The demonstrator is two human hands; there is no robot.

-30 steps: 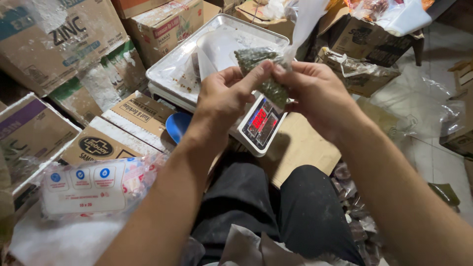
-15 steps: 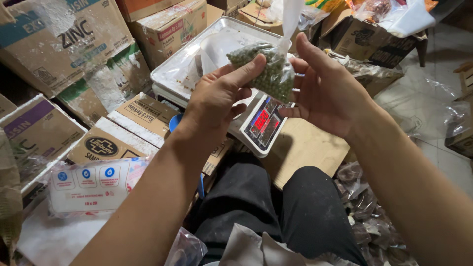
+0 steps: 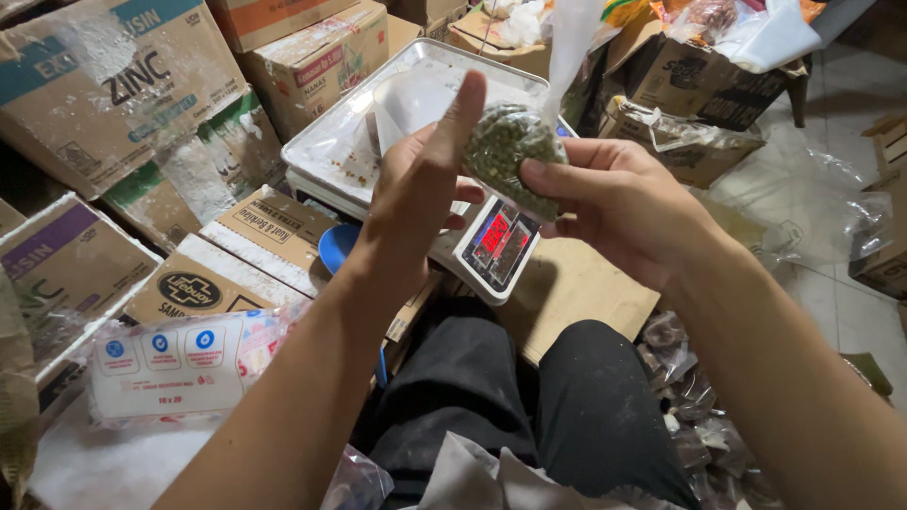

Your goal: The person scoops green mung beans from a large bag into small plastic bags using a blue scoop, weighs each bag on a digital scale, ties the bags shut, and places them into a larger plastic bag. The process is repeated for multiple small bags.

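Held thing: a small clear plastic bag filled with greenish seeds [image 3: 507, 161], lifted above the scale and held between the two hands at the middle of the view.
Right hand [image 3: 619, 203]: closed on the bulging body of the bag, thumb across its front and the other fingers curled behind it.
Left hand [image 3: 420, 184]: raised just beside the bag on its left; the thumb is pressed against the bag's upper edge, but whether the remaining fingers are clamped on the plastic cannot be told, since they are hidden behind the palm.
Long axis of the bag: roughly upright, the filled part low and the empty clear neck [image 3: 572, 47] rising up and slightly right from it.
Direction from the grip: the free neck lies above both hands; the left thumb tip is seen nearer to where the neck begins than the right fingers are.
Below the hands: a white digital scale with a red lit display [image 3: 498, 247] and a flat metal weighing tray [image 3: 326, 156] carrying a translucent plastic cup [image 3: 408, 106].
Counted: one seed bag held, one scale, one tray, one cup, two hands.
Surroundings: several brown cardboard boxes [image 3: 113, 85] are stacked at the left and back, and a heap of dark filled small bags [image 3: 694, 401] lies on the floor at the right.
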